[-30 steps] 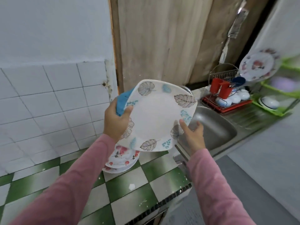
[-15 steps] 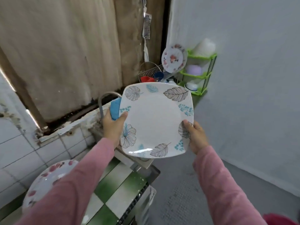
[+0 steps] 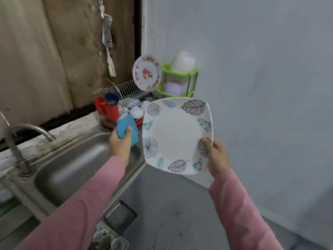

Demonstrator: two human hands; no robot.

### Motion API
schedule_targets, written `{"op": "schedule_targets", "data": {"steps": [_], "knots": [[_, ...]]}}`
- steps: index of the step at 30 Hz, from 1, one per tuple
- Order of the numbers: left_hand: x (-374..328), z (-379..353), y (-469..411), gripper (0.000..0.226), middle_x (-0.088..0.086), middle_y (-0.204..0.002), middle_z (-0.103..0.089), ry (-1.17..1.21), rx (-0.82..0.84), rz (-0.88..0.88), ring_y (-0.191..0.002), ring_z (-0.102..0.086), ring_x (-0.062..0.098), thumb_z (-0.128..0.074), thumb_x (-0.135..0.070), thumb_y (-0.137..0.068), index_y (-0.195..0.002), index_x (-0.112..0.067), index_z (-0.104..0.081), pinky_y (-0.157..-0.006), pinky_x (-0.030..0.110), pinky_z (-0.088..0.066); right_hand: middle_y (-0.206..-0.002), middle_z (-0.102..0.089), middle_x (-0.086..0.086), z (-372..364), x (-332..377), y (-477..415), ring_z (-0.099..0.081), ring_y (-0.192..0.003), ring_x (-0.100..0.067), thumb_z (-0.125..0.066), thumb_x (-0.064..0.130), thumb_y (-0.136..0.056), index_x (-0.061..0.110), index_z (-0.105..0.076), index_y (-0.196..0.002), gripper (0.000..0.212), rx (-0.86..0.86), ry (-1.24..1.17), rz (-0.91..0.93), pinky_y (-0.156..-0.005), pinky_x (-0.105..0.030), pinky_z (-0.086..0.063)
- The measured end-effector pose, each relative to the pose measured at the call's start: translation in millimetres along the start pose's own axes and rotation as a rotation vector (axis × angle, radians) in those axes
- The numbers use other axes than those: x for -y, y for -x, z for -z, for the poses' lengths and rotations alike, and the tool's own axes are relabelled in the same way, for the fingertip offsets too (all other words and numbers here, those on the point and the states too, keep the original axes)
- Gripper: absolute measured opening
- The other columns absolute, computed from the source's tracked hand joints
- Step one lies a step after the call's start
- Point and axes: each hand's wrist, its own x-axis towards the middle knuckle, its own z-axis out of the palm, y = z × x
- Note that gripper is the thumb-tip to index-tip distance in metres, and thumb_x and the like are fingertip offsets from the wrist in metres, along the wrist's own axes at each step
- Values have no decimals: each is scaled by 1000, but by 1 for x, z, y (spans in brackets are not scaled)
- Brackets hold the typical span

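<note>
A square white plate (image 3: pixel 175 134) printed with grey and teal leaves is held tilted in the air, right of the sink. My right hand (image 3: pixel 216 156) pinches its lower right corner, thumb on the face. My left hand (image 3: pixel 120 143) is off the plate and grips a blue cloth (image 3: pixel 126 129) just left of the plate's edge, above the sink's right end.
A steel sink (image 3: pixel 75 165) with a curved tap (image 3: pixel 27 134) lies at the left. Behind it a wire dish rack (image 3: pixel 126 92) holds red cups (image 3: pixel 106 109), bowls and a flowered round plate (image 3: pixel 146 73). A green corner shelf (image 3: pixel 178 82) stands by the white wall.
My view swung right from the tiled counter to the sink. My left hand let go of the plate and keeps the blue cloth; my right hand alone now holds the plate, nearer the rack.
</note>
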Motion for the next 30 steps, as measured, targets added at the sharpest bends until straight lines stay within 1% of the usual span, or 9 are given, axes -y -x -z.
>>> {"op": "schedule_targets", "data": {"steps": [5,8,13,17,21,23,25,28,30], "knots": [[28,-62,-18,17,-3,-104,-67,-30,-3,15,-94,-64,12,-61,-17,-96,-112,-24,-62,-79,22,-51,-74,-67,2,-6,1,-60,-62,-65,-8,-57,9,-99,14,-68,-82,21,1,29,98,-65,-23,-53],[31,-89,-54,16,1,-104,-67,-46,-45,-13,-98,-65,21,-60,-16,-97,-111,-21,-62,-85,32,-52,-71,-67,5,-33,2,-97,-59,-62,-3,-57,10,-100,16,-69,-86,20,-4,41,186,-59,-17,-50],[18,-132,-142,30,-4,-104,-61,-129,-129,-126,-93,-58,13,-54,-23,-100,-130,-17,-56,-84,29,-43,-89,-71,0,-94,7,-179,-62,-81,-10,-57,10,-100,6,-72,-111,19,10,51,343,-72,-25,-55],[5,-166,-221,29,-2,-107,-60,-95,-161,-207,-96,-58,14,-53,-21,-100,-128,-16,-56,-84,26,-40,-108,-73,-7,-148,21,-259,-68,-101,-24,-59,17,-100,7,-70,-122,27,-16,54,463,-92,-46,-56],[-7,-198,-290,25,-6,-96,-61,-93,-203,-246,-86,-59,10,-53,-23,-100,-124,-17,-57,-81,28,-46,-96,-70,-4,-196,42,-335,-64,-90,-24,-57,40,-94,11,-72,-118,40,-32,83,538,-87,-53,-56],[-11,-212,-323,32,-1,-101,-61,-111,-225,-250,-90,-59,15,-52,-25,-100,-131,-14,-55,-82,31,-45,-100,-72,-10,-217,51,-367,-65,-93,-29,-58,41,-93,13,-71,-122,42,-32,83,561,-86,-54,-57],[-12,-223,-351,35,2,-105,-61,-111,-255,-251,-90,-57,15,-52,-23,-100,-133,-13,-54,-81,28,-41,-105,-73,-15,-234,55,-396,-66,-97,-32,-59,30,-96,10,-69,-125,37,1,84,585,-90,-52,-56],[-6,-236,-382,35,0,-103,-60,-124,-289,-256,-94,-58,17,-53,-22,-100,-134,-13,-54,-82,28,-41,-101,-71,-8,-255,54,-436,-64,-93,-21,-56,30,-95,6,-69,-122,39,49,105,622,-90,-45,-56],[0,-243,-401,33,-6,-90,-58,-142,-305,-261,-82,-57,10,-53,-20,-100,-133,-12,-55,-75,24,-42,-96,-69,-5,-270,50,-463,-60,-88,-14,-54,33,-94,5,-70,-120,41,79,112,629,-84,-37,-53]]}}
